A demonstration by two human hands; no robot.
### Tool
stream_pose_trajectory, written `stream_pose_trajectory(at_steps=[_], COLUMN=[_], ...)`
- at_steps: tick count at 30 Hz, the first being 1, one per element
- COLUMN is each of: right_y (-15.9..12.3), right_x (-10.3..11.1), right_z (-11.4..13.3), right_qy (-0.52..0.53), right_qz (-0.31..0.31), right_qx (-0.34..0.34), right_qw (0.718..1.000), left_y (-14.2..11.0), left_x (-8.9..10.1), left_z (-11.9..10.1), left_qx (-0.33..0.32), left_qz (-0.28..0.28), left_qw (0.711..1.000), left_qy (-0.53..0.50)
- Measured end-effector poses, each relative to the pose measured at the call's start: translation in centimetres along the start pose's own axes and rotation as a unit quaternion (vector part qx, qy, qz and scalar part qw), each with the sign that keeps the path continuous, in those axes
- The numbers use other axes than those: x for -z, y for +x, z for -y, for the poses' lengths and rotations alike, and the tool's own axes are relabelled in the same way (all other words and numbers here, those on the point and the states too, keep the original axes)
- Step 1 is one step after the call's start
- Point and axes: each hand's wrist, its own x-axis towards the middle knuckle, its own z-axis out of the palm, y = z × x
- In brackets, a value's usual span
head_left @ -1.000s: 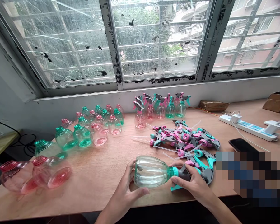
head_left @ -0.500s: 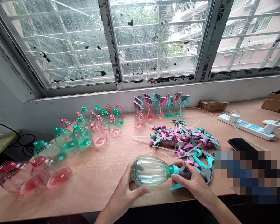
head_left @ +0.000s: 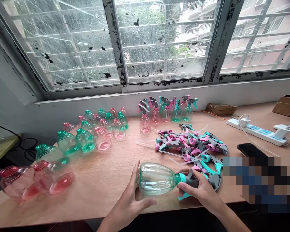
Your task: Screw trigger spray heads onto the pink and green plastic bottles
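Observation:
A clear green spray bottle [head_left: 157,178] lies sideways in the air above the table's front, its base to the left. My right hand [head_left: 200,188] is closed around its grey and turquoise trigger head [head_left: 189,180], close to the collar. At the base, my left hand [head_left: 132,196] is open, thumb and fingers spread apart; whether it touches the bottle I cannot tell. Just beyond my right hand lies a pile of loose trigger heads [head_left: 195,141] in pink, grey and turquoise, with thin clear tubes.
Several open pink and green bottles [head_left: 85,140] stand along the left of the table [head_left: 120,158]. Bottles with trigger heads [head_left: 166,111] are grouped at the back near the window. On the right are a power strip [head_left: 256,130], a phone [head_left: 252,151] and a cardboard box [head_left: 287,104].
My left fingers have straightened and loosened from around the bottle's base. My right hand keeps its hold on the trigger head, and the bottle has barely moved.

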Motion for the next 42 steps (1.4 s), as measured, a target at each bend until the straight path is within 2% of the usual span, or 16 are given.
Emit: stream_pose_trajectory(at_steps=[4, 8, 14, 19, 23, 30, 38, 42], right_y=[0.0, 0.1, 0.1, 0.0, 0.0, 0.0, 0.0, 0.0], right_x=[-0.1, 0.0, 0.1, 0.1, 0.0, 0.0, -0.3, -0.2], right_z=[0.1, 0.0, 0.0, 0.1, 0.1, 0.0, 0.6, 0.4], right_qy=[-0.001, 0.012, 0.002, -0.007, -0.007, 0.001, -0.006, -0.010], right_qz=[-0.002, -0.003, 0.002, 0.001, -0.006, 0.000, 0.002, -0.006], right_qx=[-0.004, -0.008, -0.009, -0.018, -0.022, -0.023, -0.023, -0.021], right_qw=[1.000, 1.000, 1.000, 1.000, 1.000, 1.000, 1.000, 1.000], left_y=[-0.1, 0.2, 0.2, 0.0, 0.0, -0.2, -0.3, -0.4], left_x=[0.1, -0.3, -0.3, 0.0, 0.0, -0.1, -0.1, -0.1], left_z=[-0.4, -1.0, -0.4, -0.5, -0.7, -0.7, -1.2, -1.2], left_qx=[0.003, -0.001, -0.022, 0.009, 0.003, -0.019, 0.019, 0.014], left_qz=[0.010, 0.016, 0.002, 0.006, 0.004, 0.037, 0.023, 0.017], left_qw=[1.000, 1.000, 1.000, 0.999, 0.998, 0.998, 0.998, 0.998], left_qy=[0.027, -0.002, 0.016, 0.037, 0.057, 0.045, 0.053, 0.052])
